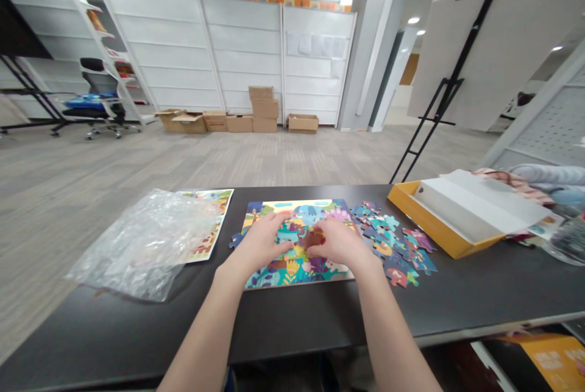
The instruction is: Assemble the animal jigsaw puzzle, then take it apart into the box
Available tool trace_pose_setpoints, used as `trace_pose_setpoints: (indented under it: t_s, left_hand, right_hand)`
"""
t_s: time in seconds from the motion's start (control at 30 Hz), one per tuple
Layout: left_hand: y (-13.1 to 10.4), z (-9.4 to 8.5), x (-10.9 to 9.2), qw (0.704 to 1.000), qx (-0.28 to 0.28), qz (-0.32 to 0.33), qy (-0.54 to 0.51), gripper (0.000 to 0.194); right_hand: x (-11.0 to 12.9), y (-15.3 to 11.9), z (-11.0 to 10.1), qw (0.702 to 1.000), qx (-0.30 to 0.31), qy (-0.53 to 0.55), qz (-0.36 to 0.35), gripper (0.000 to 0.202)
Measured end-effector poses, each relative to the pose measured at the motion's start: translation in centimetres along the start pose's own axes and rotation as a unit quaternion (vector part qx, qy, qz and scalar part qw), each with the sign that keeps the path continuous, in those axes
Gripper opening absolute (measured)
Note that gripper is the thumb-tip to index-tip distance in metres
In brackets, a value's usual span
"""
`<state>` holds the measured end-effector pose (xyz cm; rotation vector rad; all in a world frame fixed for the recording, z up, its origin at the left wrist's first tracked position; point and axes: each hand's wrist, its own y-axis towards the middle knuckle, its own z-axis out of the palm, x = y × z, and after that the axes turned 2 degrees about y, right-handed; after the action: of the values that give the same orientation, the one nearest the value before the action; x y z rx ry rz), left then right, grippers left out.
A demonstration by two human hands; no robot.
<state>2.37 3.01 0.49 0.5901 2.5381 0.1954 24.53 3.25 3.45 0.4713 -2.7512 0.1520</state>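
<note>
A colourful puzzle board (292, 267) with an elephant picture lies on the black table, under both hands. My left hand (261, 244) is over the board's left half, thumb and fingers apart, with nothing seen between them. Over the right half is my right hand (340, 242), its fingers curved towards the thumb around a dark reddish spot; whether it grips a piece cannot be made out. Loose puzzle pieces (388, 236) are heaped just right of the board. One blue piece (236, 240) pokes out at the board's left edge.
Crumpled clear plastic (141, 239) covers part of a printed picture sheet (217, 227) on the left. A yellow box (439, 224) with white lining sits at the right, beside folded cloths (548, 181). The table's front edge runs below my forearms.
</note>
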Motion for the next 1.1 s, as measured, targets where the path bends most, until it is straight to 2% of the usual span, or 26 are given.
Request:
trace_pose_setpoints:
  t_s: [0.2,0.4,0.5,0.63,0.73,0.87,1.0,1.1]
  left_hand:
    - [-1.6,-1.6,-0.1,0.998,-0.059,0.002,-0.005,0.053]
    - [-2.6,-1.7,0.6,0.999,-0.05,-0.005,0.01,0.055]
    - [-2.8,-1.8,0.6,0.999,-0.052,0.001,0.004,0.057]
    - [-3.0,-1.8,-0.3,0.998,-0.065,0.017,-0.021,0.059]
    - [-2.9,-1.5,-1.3,0.994,-0.083,0.051,-0.047,0.059]
    - [-2.8,-1.3,-2.2,0.984,-0.139,0.091,-0.071,0.056]
    - [-3.1,-1.6,-2.1,0.98,-0.169,0.058,-0.091,0.056]
    - [-3.2,-1.6,-1.8,0.981,-0.139,0.017,-0.132,0.059]
  right_hand:
    - [-0.4,0.1,0.1,0.997,0.016,0.067,-0.034,0.01]
    - [-0.8,0.5,0.7,0.999,-0.009,0.05,-0.012,0.027]
    - [-0.7,0.5,0.7,0.998,-0.015,0.048,-0.026,0.023]
    - [0.2,0.2,0.2,0.993,-0.067,0.084,-0.043,0.02]
    - [1.4,0.2,0.1,0.973,-0.054,0.217,-0.058,0.029]
    - [2.6,0.6,0.5,0.929,-0.023,0.356,-0.103,0.019]
    - [2.2,0.9,0.8,0.886,-0.005,0.456,-0.084,0.022]
    - [1.5,0.8,0.8,0.88,-0.024,0.468,-0.071,0.03]
